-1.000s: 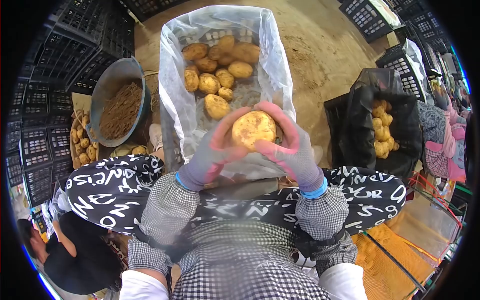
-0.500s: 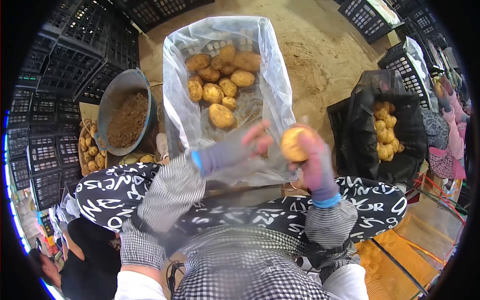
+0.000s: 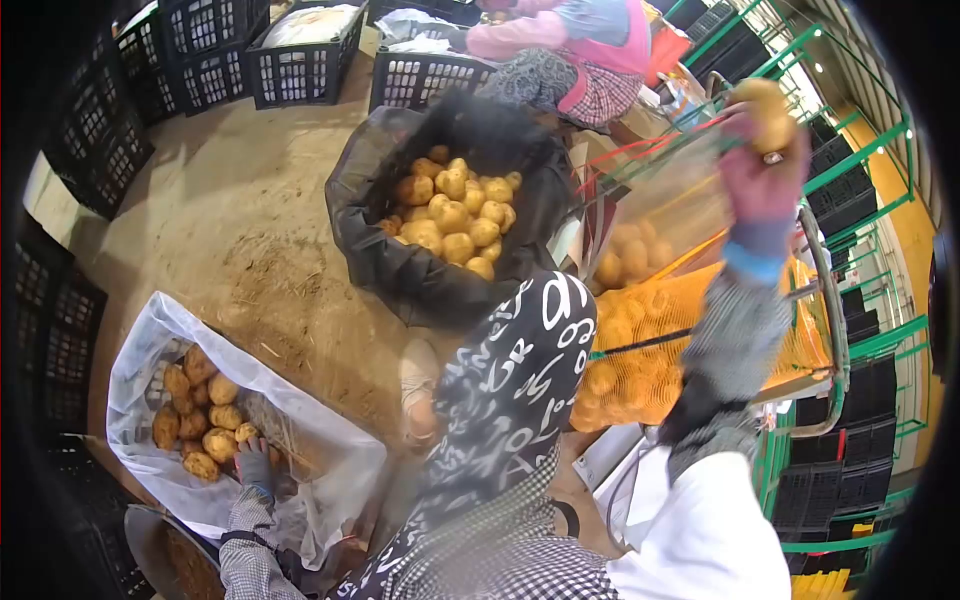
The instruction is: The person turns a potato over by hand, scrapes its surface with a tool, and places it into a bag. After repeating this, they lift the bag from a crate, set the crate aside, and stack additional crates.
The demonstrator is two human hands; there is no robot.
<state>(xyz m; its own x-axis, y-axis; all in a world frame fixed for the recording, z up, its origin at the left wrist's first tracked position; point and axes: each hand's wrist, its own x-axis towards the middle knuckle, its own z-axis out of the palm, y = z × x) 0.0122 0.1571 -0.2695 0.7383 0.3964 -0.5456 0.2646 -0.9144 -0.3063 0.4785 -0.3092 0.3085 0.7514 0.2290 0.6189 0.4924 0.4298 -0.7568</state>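
My right hand (image 3: 765,165) is raised at the upper right, closed on a potato (image 3: 762,112) that is blurred by motion. At the lower left, my left hand (image 3: 256,462) reaches into a crate lined with white film (image 3: 335,440), its fingers beside the potatoes (image 3: 222,420) there. Whether its fingers grip one of them cannot be made out. Below my raised arm lies an orange mesh sack (image 3: 640,330) of potatoes.
A black-lined crate (image 3: 365,265) holds several potatoes in the middle. Behind it a person in pink (image 3: 610,45) crouches by black crates (image 3: 420,80). A curved metal rail (image 3: 838,330) and green frames stand at the right. A tub (image 3: 150,530) is at the lower left.
The view has swung to the right. My right hand has gone up and outward with the potato, away from my left hand, which is now low in the white-lined crate.
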